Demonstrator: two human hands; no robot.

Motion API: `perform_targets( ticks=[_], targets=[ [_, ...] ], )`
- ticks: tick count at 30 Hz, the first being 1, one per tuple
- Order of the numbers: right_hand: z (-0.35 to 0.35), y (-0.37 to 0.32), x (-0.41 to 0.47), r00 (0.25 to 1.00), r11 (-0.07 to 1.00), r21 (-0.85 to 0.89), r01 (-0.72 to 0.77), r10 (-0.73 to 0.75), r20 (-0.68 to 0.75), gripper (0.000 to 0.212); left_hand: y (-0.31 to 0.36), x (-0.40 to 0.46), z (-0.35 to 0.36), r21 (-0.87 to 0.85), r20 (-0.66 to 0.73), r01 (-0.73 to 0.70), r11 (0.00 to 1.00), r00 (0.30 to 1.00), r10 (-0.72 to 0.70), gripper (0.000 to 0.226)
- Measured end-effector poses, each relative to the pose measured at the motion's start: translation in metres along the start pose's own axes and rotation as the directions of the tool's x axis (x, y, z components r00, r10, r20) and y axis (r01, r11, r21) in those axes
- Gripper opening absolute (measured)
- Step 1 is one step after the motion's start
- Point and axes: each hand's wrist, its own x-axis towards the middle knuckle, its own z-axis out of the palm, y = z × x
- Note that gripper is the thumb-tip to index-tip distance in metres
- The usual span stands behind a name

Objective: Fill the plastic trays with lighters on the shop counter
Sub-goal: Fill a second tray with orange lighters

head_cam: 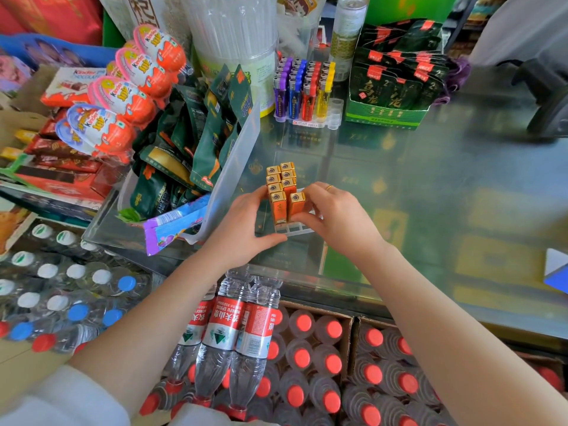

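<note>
Work pos.: a clear plastic tray sits on the glass table, near its front edge, directly ahead of the person. It carries orange-and-gold lighters standing upright, caps up, in two rows running away from the camera. Upright seating keeps each unit in its own slot and the caps readable from above.

Left hand: fingers apart, not clamped on any lighter. Thumb lies along the tray's near edge, fingers reach up its left side beside the left row. Probable function: brace, so the light tray does not slide or tip on smooth glass while units are pushed in.

Right hand: fingertips closed on the front lighter of the right row, at its right side. That unit looks seated or nearly so; cannot tell if it is fully down. A ring shows on one finger.

Fill status (est.): the left row looks about full, the right row stops one short, and empty slots remain at the tray's near end and on the right, partly hidden by the right hand.

Ref.: a second tray at the table's rear holds purple, blue, red and yellow lighters, with empty slots on its right side. It stands well apart from the working tray. No loose lighter supply is visible.
</note>
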Motion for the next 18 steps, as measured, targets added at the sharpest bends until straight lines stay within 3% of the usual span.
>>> perform_targets(
  ticks=[8, 12, 18],
  targets=[
    [0.007, 0.015, 0.016, 0.992, 0.961, -0.242, 0.13, -0.124, 0.04, 0.028, 0.003, 0.016, -0.005, 0.043, 0.06, 0.025, 0.999, 0.998, -0.028, 0.07],
    [0.01, 0.028, 0.008, 0.997, 0.986, -0.161, 0.051, -0.04, 0.068, 0.029, 0.001, 0.019, -0.005, 0.016, 0.084, 0.044, 0.999, 0.995, -0.045, 0.071],
    [-0.003, 0.042, 0.0, 0.995, 0.973, -0.227, 0.037, -0.014, 0.101, 0.029, 0.009, 0.025, -0.003, -0.014, 0.028, 0.089, 0.996, 0.996, -0.089, 0.064]
  ],
)
